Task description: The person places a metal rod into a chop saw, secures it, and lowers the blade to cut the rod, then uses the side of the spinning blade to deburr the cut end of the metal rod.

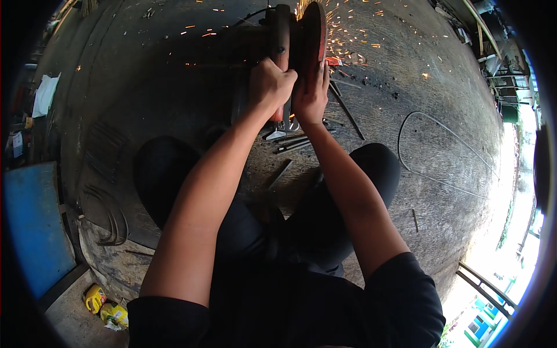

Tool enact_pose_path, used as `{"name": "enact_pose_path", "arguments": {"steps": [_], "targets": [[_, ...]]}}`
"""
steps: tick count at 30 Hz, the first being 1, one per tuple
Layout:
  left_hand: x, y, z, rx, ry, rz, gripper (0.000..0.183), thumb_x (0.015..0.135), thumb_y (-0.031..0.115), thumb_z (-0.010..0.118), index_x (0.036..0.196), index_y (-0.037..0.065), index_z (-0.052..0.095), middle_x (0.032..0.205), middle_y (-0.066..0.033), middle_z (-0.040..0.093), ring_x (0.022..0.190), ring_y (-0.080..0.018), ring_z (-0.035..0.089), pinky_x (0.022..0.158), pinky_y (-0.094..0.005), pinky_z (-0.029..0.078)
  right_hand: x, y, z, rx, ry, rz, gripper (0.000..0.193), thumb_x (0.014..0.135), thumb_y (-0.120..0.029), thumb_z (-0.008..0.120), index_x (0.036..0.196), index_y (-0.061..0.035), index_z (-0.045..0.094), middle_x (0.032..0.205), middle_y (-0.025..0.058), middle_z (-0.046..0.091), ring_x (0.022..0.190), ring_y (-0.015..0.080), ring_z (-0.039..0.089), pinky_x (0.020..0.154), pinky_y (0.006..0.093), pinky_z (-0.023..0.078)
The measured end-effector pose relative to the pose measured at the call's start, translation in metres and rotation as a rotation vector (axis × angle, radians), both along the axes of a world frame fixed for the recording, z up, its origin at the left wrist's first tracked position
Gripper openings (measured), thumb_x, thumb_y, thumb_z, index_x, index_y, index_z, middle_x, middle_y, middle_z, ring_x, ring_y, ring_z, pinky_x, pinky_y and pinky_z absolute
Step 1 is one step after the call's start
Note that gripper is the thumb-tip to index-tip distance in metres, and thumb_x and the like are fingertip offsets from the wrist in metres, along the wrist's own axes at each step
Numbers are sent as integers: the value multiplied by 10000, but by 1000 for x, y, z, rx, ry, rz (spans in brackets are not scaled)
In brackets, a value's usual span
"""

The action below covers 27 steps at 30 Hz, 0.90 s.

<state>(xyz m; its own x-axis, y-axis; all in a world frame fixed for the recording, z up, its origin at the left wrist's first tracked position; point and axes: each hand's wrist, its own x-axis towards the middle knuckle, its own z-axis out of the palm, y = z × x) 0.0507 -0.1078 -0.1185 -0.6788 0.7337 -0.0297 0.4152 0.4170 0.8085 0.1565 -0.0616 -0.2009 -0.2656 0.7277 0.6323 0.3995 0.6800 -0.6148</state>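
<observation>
My left hand (271,86) is closed round the reddish handle (281,51) of a cut-off saw. Just beside it, my right hand (311,100) lies against the saw's round red guard (316,32), its fingers stretched out along the side. Orange sparks (343,42) fly from the far end of the saw, mostly to the right. The spot being cut is hidden behind the saw and guard. Below my hands, several short metal bars (295,143) lie on the ground between my knees.
A thin dark rod (349,113) lies right of my right wrist. Farther right, a bent wire (408,168) loops over the ground. Curved dark rods (119,223) rest at left, near a blue panel (35,223) and yellow packages (96,298).
</observation>
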Motion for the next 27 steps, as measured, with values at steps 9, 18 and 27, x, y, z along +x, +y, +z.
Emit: {"name": "enact_pose_path", "arguments": {"steps": [9,18,27], "targets": [[0,0,-2,34,21,-1,370,670,223,630,778,-130,605,735,-339,601,795,-448,636,712,-451,524,0,0,-1,-28,33,12,596,869,-139,565,1388,18,319,1342,330,378,1205,488,424,950,468,436],[1,-2,-4,50,48,5,392,673,240,649,806,-126,607,768,-334,611,805,-439,640,723,-451,522,0,0,-4,3,16,2,609,861,-141,572,1393,6,315,1353,313,377,1196,472,442,931,471,448],[-1,-1,-11,79,13,-12,394,676,239,646,830,-120,599,777,-330,615,807,-441,640,728,-445,520,0,0,-4,43,-10,-9,654,849,-49,558,1432,-49,260,1363,320,358,1199,488,433,909,463,468]]}}
